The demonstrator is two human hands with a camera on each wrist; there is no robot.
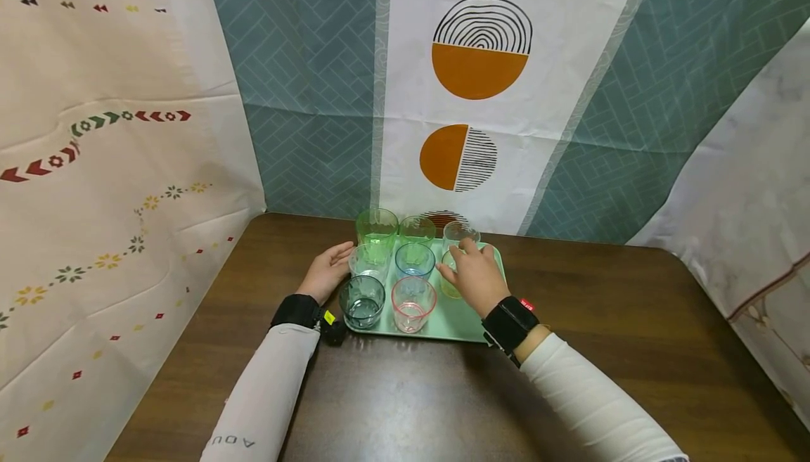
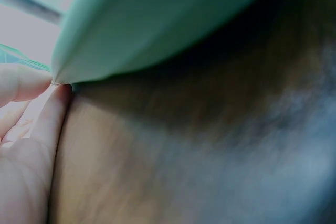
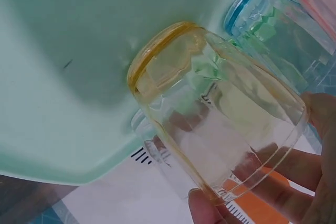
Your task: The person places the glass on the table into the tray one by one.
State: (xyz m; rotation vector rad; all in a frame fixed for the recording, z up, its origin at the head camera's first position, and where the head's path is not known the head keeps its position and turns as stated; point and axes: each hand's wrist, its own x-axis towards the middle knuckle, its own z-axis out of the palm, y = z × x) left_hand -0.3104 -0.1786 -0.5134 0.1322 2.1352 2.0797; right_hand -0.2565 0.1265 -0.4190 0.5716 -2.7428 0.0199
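My right hand (image 1: 476,276) holds a yellow-tinted glass (image 3: 210,108) from above, the fingers spread around its rim. The base of that glass is right at the surface of the light green tray (image 1: 458,321), toward the tray's right side. At the tray's left edge, my left hand (image 1: 328,272) lies with its fingertips (image 2: 37,82) against the rim. Beside the yellow glass stands a blue glass (image 1: 415,262), and a clear glass (image 1: 460,232) is behind it. A pink glass (image 1: 413,307) and a dark grey glass (image 1: 363,305) stand in front.
A large green glass (image 1: 377,226) and a smaller green glass (image 1: 418,228) occupy the back of the tray. Another clear glass (image 1: 369,261) is near my left fingers. The brown wooden table (image 1: 392,399) extends around the tray, with a patterned cloth (image 1: 304,96) hanging behind.
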